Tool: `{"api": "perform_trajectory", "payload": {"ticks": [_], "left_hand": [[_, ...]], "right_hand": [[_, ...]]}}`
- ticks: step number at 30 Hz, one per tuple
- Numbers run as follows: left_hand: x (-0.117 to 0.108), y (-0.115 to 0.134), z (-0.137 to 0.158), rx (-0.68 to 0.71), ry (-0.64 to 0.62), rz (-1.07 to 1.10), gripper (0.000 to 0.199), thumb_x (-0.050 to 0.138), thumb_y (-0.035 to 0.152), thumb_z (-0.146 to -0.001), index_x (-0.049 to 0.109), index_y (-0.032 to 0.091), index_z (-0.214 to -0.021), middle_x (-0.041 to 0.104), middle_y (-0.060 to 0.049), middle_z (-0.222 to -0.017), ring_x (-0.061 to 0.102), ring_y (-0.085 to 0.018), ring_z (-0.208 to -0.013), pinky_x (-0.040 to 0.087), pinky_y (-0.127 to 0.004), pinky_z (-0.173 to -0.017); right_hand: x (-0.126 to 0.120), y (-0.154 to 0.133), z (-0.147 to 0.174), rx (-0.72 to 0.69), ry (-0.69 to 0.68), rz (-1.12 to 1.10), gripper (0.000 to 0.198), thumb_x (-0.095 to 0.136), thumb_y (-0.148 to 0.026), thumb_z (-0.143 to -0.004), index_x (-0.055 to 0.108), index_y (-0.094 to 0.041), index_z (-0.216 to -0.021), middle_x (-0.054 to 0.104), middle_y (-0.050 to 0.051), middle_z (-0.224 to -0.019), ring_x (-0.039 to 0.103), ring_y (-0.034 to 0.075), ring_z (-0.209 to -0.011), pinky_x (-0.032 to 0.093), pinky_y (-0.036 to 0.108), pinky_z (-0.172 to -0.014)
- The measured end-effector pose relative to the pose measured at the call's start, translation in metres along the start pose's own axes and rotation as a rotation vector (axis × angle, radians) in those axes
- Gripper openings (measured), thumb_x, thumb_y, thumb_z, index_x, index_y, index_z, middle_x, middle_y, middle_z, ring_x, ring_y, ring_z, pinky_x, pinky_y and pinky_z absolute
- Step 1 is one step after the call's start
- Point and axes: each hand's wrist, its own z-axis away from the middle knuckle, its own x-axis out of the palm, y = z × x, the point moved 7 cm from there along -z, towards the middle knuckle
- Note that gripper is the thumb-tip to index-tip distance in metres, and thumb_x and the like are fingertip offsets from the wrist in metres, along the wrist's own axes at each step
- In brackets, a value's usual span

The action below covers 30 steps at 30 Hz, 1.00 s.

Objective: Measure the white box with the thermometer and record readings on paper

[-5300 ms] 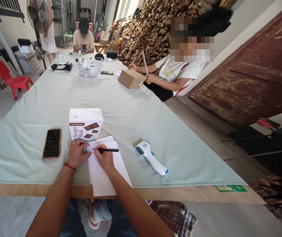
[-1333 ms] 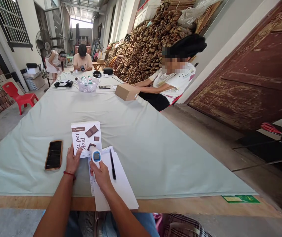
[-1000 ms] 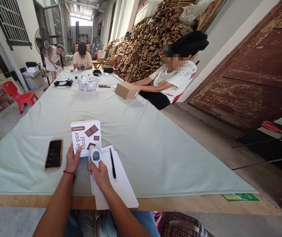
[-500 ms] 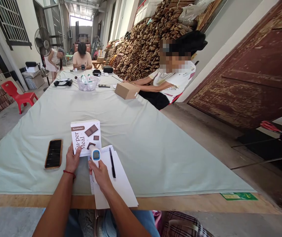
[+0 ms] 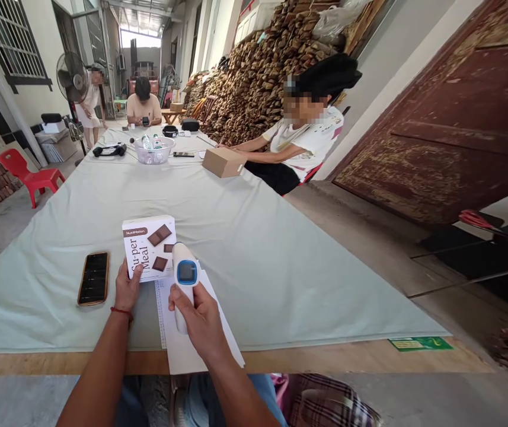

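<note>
My left hand [image 5: 128,287] grips the lower left corner of a white box [image 5: 149,249] printed "Su-per Meal" with brown squares; its thumb lies across the front. In my right hand [image 5: 200,311] is a white infrared thermometer [image 5: 185,290] with a blue-rimmed screen, its fingers wrapped around the handle. The thermometer's head is close to the box's right side; I cannot tell whether they touch. Beneath my right hand lie white sheets of paper [image 5: 182,354], and the pen seen on them before is hidden now. A phone in an orange case [image 5: 93,279] rests left of the box.
Farther along the cloth-covered table [image 5: 302,284] are a cardboard box [image 5: 223,163], a clear basin [image 5: 153,153] with bottles, and a black headset-like item [image 5: 109,150]. One person [image 5: 302,136] sits at the right side; two others are at the far end. A red chair [image 5: 30,177] stands left.
My right hand has lifted the thermometer and moved it right, showing more of the box's front and covering the pen. My left hand keeps hold of the box. The far-left person has straightened up.
</note>
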Motion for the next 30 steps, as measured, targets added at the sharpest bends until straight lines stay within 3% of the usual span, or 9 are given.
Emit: {"api": "perform_trajectory", "payload": {"ticks": [6, 13, 18, 23, 26, 30], "left_hand": [[-0.001, 0.005, -0.001, -0.012, -0.003, 0.017, 0.046, 0.059, 0.053, -0.085, 0.065, 0.018, -0.115, 0.069, -0.009, -0.107, 0.062, -0.025, -0.1, 0.048, -0.038, -0.091], [-0.003, 0.005, -0.003, -0.024, 0.021, 0.085, 0.052, 0.058, 0.056, -0.084, 0.061, 0.016, -0.117, 0.068, -0.011, -0.111, 0.063, -0.025, -0.102, 0.05, -0.038, -0.091], [-0.017, -0.004, -0.004, 0.013, 0.254, 0.171, 0.074, 0.065, 0.056, -0.08, 0.04, 0.015, -0.137, 0.06, -0.016, -0.122, 0.061, -0.025, -0.107, 0.049, -0.039, -0.094], [-0.019, -0.008, -0.004, 0.055, 0.289, 0.16, 0.077, 0.062, 0.052, -0.084, 0.029, 0.017, -0.144, 0.052, -0.017, -0.133, 0.056, -0.025, -0.118, 0.045, -0.041, -0.103], [-0.016, -0.007, -0.004, 0.076, 0.268, 0.067, 0.07, 0.06, 0.05, -0.086, 0.036, 0.019, -0.144, 0.051, -0.015, -0.138, 0.049, -0.026, -0.128, 0.037, -0.042, -0.111], [-0.018, -0.007, -0.003, 0.105, 0.327, -0.125, 0.064, 0.062, 0.048, -0.084, 0.048, 0.017, -0.139, 0.051, -0.016, -0.134, 0.046, -0.028, -0.13, 0.035, -0.042, -0.113]], "right_hand": [[-0.011, -0.022, 0.01, -0.011, 0.038, -0.016, 0.043, 0.061, -0.062, -0.073, 0.061, -0.02, -0.085, 0.057, 0.0, -0.066, 0.05, 0.016, -0.063, 0.044, 0.027, -0.059], [-0.034, -0.018, 0.007, -0.045, 0.087, 0.036, 0.039, 0.06, -0.057, -0.077, 0.064, -0.019, -0.086, 0.063, 0.002, -0.07, 0.056, 0.017, -0.064, 0.046, 0.028, -0.062], [-0.108, 0.019, -0.029, -0.022, 0.237, 0.489, 0.053, 0.061, -0.053, -0.074, 0.064, -0.017, -0.112, 0.071, 0.01, -0.101, 0.063, 0.026, -0.09, 0.049, 0.035, -0.077], [-0.193, 0.072, -0.052, 0.237, 0.359, 1.127, 0.054, 0.06, -0.041, -0.079, 0.056, -0.021, -0.129, 0.067, 0.014, -0.118, 0.063, 0.031, -0.102, 0.046, 0.04, -0.082], [-0.217, 0.082, -0.053, 0.2, 0.371, 1.282, 0.043, 0.059, -0.042, -0.083, 0.061, -0.022, -0.121, 0.069, 0.012, -0.112, 0.063, 0.03, -0.1, 0.045, 0.039, -0.08], [-0.215, 0.074, -0.05, -0.048, 0.445, 1.399, 0.034, 0.06, -0.038, -0.083, 0.067, -0.018, -0.109, 0.065, 0.016, -0.115, 0.057, 0.032, -0.106, 0.042, 0.042, -0.086]]}}
